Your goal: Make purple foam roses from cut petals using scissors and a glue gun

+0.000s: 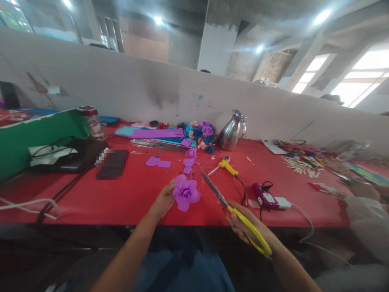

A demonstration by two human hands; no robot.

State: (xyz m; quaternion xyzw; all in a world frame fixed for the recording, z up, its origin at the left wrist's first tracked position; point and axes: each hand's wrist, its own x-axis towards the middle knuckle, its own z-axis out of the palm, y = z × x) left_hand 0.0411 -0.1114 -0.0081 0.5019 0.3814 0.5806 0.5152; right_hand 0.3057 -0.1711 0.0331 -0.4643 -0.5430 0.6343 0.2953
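A: Hands?

B: Both occupied. Left hand [164, 200] pinches a purple paper flower [186, 194] by its left rim, bloom facing up. Right hand [237, 231] grips yellow-handled scissors [241, 217], tips pointing away from the body.

A: Where's the flower?

B: Held over the red worktop [142, 207], just inside the middle of its near edge. Handle loops of the scissors overhang that edge.

A: Blades parted?

B: Nearly together, I think; the blur won't let me swear to it.

A: How to handle it well?

B: Light pinch, low by the base if possible; thin petals would crease under pressure. Turn the flower, not the scissors, so the tips stay off good petals. Short bites near the pivot should give cleaner control.

A: Hazards?

B: Yellow glue gun [227, 167] lies beyond the blades, toward the back edge. I'd treat its nozzle as hot. Purple paper pieces [164, 164] lie left of it; trimmings should drop clear of them.
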